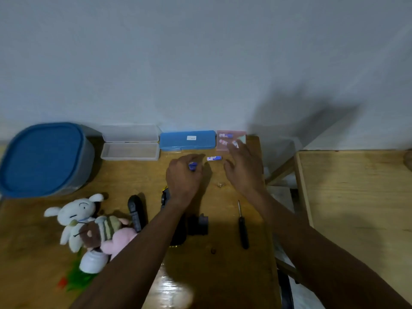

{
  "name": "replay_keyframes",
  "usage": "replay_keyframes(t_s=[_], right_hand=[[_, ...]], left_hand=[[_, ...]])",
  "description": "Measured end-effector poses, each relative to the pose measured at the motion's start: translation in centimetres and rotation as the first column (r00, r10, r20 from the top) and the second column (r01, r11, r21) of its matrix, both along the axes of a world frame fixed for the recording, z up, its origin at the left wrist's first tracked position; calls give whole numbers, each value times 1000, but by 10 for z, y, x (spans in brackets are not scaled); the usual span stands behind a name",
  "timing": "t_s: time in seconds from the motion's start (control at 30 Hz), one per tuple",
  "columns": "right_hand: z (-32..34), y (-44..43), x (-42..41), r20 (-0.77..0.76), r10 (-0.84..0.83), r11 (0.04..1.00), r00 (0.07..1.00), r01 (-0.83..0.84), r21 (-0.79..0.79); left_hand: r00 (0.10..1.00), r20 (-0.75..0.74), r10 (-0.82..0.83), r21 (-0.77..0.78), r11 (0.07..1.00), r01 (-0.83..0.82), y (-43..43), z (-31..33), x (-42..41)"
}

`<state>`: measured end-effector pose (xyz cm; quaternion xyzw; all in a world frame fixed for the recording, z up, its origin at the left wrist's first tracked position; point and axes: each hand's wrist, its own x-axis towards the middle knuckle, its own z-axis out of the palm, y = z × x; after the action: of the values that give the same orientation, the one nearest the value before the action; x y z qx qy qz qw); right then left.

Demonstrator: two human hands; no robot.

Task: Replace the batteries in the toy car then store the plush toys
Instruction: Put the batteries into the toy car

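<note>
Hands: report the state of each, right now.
Left hand: grips a blue battery.
Right hand: open, fingers spread by the pink tray.

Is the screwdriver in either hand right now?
No, the screwdriver lies on the table; the left hand holds a blue battery, the right hand is open.
</note>
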<state>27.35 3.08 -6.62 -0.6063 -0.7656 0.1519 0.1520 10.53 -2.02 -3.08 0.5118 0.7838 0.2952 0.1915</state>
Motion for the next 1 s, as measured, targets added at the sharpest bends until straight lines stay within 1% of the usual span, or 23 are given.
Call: replay_keyframes(t_s=[0.07, 0.17, 0.23, 0.3, 0.4, 0.47, 0.57, 0.63, 0.7, 0.77, 0.83, 0.9, 0.97, 1.0], right_hand=[[7, -31, -20, -153, -16, 999, 988, 9, -43], [14, -78, -48, -231, -22, 993, 973, -4, -114], [17, -104, -64, -279, -41, 977, 959, -20, -214], [16, -123, -79, -348, -119, 937, 930, -11, -350], [12, -138, -94, -400, -255, 870, 881, 28, -493], [10, -142, -96, -428, -291, 844, 856, 19, -536], [16, -142, -96, -428, -315, 825, 847, 22, -564], [19, -142, -96, -470, -370, 804, 802, 23, -594], [21, -142, -94, -535, -408, 790, 740, -7, -613], [25, -141, -89, -581, -403, 776, 707, -73, -627], [30, -140, -83, -593, -365, 765, 718, -132, -631], [31, -137, -78, -598, -344, 759, 724, -161, -631], [32, -134, -75, -608, -331, 753, 722, -186, -631], [31, -132, -75, -614, -317, 756, 723, -198, -624]], left_hand=[[1000, 20, 19, 20, 1000, -20, -21, 7, -16], [996, 80, 50, 0, 999, -50, -55, 11, -39], [992, 95, 87, -31, 996, -84, -75, 10, -51], [987, 118, 113, -34, 993, -110, -94, 11, -57], [982, 138, 132, -88, 989, -121, -115, 6, -59], [981, 140, 137, -154, 981, -115, -124, 1, -58], [955, 257, 145, -220, 972, -88, -132, 2, -53], [920, 351, 171, -229, 969, -93, -137, 3, -51], [851, 477, 218, -204, 970, -134, -140, 2, -52], [747, 611, 261, -203, 964, -171, -142, 2, -54], [625, 744, 237, -211, 970, -118, -144, 6, -56], [505, 843, 186, -210, 978, -9, -145, 10, -55], [402, 895, 195, -227, 973, 32, -145, 12, -52], [372, 904, 211, -237, 971, 23, -145, 12, -51]])
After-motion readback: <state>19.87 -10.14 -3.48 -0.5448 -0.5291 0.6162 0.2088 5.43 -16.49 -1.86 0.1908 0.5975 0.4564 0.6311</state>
